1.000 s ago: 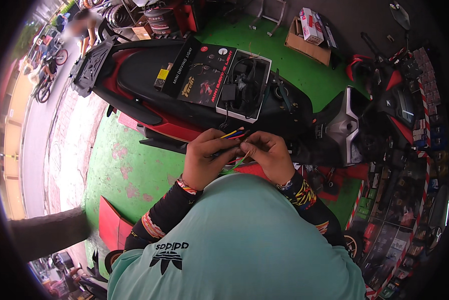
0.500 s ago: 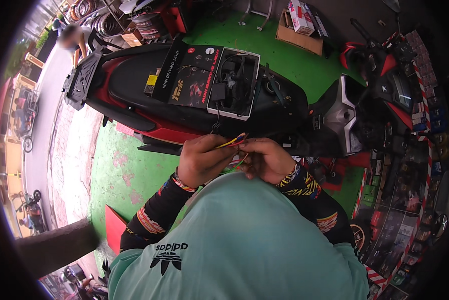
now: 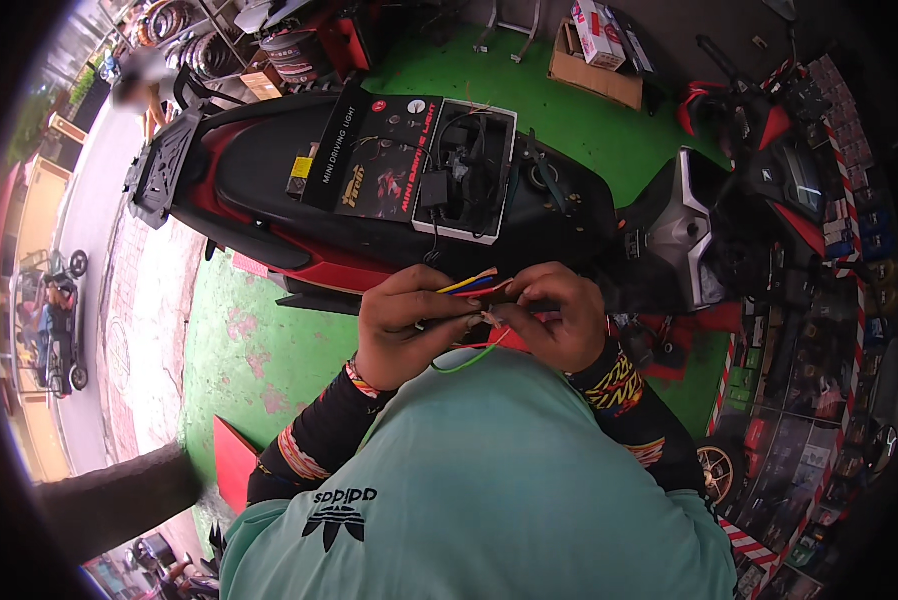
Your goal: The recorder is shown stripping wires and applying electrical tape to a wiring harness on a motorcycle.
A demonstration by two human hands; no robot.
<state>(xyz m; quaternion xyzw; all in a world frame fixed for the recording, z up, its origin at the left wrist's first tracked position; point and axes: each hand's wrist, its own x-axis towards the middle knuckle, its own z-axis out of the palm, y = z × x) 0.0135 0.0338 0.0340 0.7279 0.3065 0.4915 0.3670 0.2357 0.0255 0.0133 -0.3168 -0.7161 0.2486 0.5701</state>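
My left hand (image 3: 404, 325) pinches several thin wires in front of my chest. Among them a yellow wire (image 3: 466, 283) and a blue wire (image 3: 483, 283) stick out past its fingertips, with bare copper at the end. Facing it, my right hand (image 3: 561, 320) has thumb and fingers closed on a red wire near its bare end. A green wire (image 3: 466, 363) curves below, between the two hands. Both hands are just in front of the scooter seat (image 3: 299, 205). On it sits an opened light box (image 3: 509, 190) with black cables and a small black module inside.
Pliers (image 3: 544, 172) lie on the scooter by the box's right side. A cardboard box (image 3: 594, 80) stands on the green floor (image 3: 439, 60) beyond. To the right are another red-and-black scooter (image 3: 789, 175) and glass display shelves (image 3: 784, 440). A person stands far left.
My hands have moved slightly apart, and the right one has turned and shifted right. The wire ends are more spread, and the green wire bows lower. A vehicle on the road has moved.
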